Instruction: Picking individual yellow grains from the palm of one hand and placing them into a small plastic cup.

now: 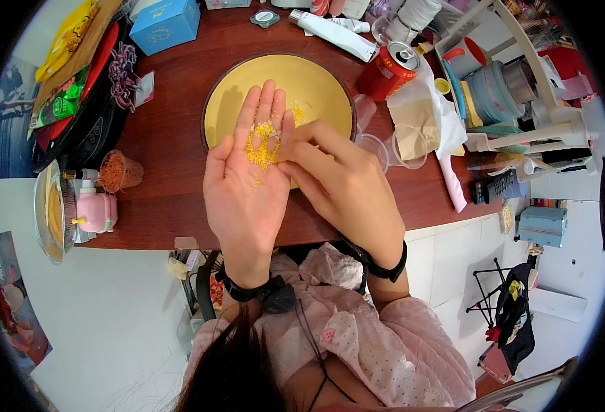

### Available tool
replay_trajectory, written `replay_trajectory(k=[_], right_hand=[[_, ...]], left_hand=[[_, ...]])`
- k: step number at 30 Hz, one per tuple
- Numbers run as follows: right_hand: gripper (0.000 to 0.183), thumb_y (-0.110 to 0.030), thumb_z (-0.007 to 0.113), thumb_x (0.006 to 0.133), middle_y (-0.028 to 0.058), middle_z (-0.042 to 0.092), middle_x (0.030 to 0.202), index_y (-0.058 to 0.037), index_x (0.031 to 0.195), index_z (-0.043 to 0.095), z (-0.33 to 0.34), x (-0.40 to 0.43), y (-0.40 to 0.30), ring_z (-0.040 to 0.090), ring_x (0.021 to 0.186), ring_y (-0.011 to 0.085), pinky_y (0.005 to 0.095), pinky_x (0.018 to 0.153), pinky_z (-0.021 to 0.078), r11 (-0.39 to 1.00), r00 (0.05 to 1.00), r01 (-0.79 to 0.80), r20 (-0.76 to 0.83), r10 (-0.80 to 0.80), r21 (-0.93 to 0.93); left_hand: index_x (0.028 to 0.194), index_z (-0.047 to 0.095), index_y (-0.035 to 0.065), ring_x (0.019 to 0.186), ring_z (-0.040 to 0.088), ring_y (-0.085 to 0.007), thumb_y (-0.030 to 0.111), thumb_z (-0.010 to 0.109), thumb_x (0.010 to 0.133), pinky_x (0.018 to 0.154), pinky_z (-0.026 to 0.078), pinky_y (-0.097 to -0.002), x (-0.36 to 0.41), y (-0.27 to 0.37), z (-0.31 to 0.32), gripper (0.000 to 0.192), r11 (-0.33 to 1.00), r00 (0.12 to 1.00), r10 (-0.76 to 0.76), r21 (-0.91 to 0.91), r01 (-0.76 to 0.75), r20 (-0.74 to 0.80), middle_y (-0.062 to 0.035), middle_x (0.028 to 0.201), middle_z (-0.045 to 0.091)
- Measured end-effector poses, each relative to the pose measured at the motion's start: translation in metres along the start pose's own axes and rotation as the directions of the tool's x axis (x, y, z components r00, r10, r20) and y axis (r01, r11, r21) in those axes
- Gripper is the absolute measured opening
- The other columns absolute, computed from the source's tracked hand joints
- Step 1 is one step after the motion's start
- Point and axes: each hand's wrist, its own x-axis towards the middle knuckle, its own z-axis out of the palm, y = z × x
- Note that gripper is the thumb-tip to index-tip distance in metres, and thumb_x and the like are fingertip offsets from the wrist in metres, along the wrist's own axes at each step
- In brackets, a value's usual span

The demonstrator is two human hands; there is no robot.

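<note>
My left hand [248, 198] is held palm up over the near part of a yellow bowl [325, 85] with a dark rim. Small yellow grains [263, 149] lie across its palm and the base of its fingers, and a few stick farther up. From the right, my right hand [351, 180] meets the edge of that palm, thumb and fingertips drawn together. Whether grains are pinched between those tips is hidden. More yellow grains [297, 113] lie inside the bowl, partly behind my fingers.
Right of the bowl are clear plastic cups [409, 148], a red drink can [389, 72] and a pink-handled utensil [453, 185]. White tubes [336, 35] and a blue box [166, 24] lie behind. At left are a cup of orange shreds [121, 171] and a foil tray [54, 213].
</note>
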Motion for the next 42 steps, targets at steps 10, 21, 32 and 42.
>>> replay_trajectory(k=[10,21,32,42], right_hand=[[0.015,-0.006,0.064,0.089,0.0179,0.063,0.088,-0.0017,0.102,0.058,0.005,0.002,-0.003,0.066,0.078,0.0374,0.0400,0.065,0.0524,0.918,0.959,-0.231,-0.084,0.271,0.323],[0.011,0.000,0.065,0.086,0.0137,0.065,0.086,-0.0001,0.096,0.061,0.002,0.007,-0.005,0.068,0.077,0.0259,0.0326,0.066,0.0525,0.930,0.956,-0.207,-0.142,0.258,0.303],[0.010,0.001,0.062,0.092,0.0042,0.065,0.094,0.0046,0.101,0.061,0.008,0.006,0.000,0.063,0.080,0.0106,0.0232,0.066,0.0501,0.787,0.910,-0.305,-0.081,0.407,0.536],[0.008,0.000,0.059,0.095,0.0050,0.066,0.086,0.0041,0.101,0.061,0.008,0.008,-0.002,0.064,0.076,0.0088,0.0233,0.069,0.0529,0.562,0.860,-0.340,0.008,0.510,0.754]], left_hand=[[0.152,0.019,-0.0039,0.149,0.020,-0.0232,0.022,0.031,0.096,0.121,0.021,-0.0368,0.000,-0.001,-0.002,0.063,0.999,1.000,-0.026,-0.028,0.027,0.007,-0.0145,0.161,0.020],[0.152,0.024,-0.0015,0.145,0.027,-0.0230,0.023,0.031,0.097,0.116,0.028,-0.0378,-0.003,-0.001,0.000,0.061,0.999,0.999,-0.029,0.023,0.029,-0.030,-0.0123,0.160,0.025],[0.150,0.025,-0.0050,0.147,0.024,-0.0248,0.018,0.033,0.096,0.121,0.024,-0.0383,-0.003,0.000,-0.001,0.060,0.999,0.999,0.001,-0.051,-0.003,-0.039,-0.0158,0.158,0.026],[0.150,0.026,-0.0055,0.147,0.023,-0.0256,0.017,0.033,0.095,0.123,0.018,-0.0393,-0.006,0.005,-0.003,0.059,0.995,0.999,0.028,-0.092,-0.030,-0.026,-0.0170,0.158,0.026]])
